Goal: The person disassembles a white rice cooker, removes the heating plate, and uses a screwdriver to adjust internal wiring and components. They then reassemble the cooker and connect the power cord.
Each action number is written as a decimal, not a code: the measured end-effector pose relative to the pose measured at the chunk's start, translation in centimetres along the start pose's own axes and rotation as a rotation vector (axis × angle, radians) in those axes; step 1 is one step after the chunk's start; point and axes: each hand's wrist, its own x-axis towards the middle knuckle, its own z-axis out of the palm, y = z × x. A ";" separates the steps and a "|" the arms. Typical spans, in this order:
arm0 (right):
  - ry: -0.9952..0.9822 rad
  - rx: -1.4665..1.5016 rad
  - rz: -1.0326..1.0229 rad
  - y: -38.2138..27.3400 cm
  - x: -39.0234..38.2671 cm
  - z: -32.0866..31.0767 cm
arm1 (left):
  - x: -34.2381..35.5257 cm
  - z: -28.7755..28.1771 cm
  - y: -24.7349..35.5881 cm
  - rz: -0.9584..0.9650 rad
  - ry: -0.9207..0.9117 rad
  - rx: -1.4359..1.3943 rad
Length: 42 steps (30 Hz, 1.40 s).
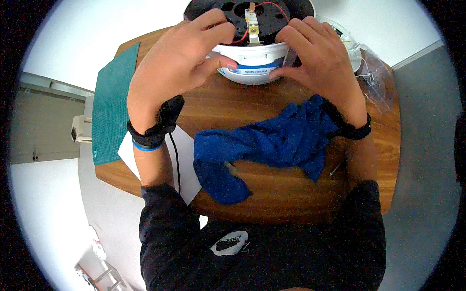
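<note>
At the worktop's [272, 189] twelve o'clock edge, the left hand [191, 52] and right hand [320, 56] gripped a white appliance [248, 59], apparently steadying it; the next move seemingly called for even pressure.

One round white-and-black device [252, 51], one blue cloth [272, 140], one green mat [112, 104], one wooden table [279, 191]

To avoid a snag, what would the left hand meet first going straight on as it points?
Most likely the white housing, which the left hand seems to grip; depth past it is unclear.
</note>
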 end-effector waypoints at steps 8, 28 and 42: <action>-0.017 0.004 0.025 0.9 -0.2 -0.1 | 1.4 -1.2 0.2 0.031 -0.035 0.048; -0.063 -0.090 0.034 0.6 -1.0 1.0 | 0.1 1.4 -1.7 0.132 0.076 0.175; 0.103 0.088 -0.201 2.2 -1.1 0.8 | 1.5 -0.8 0.1 0.014 -0.033 0.007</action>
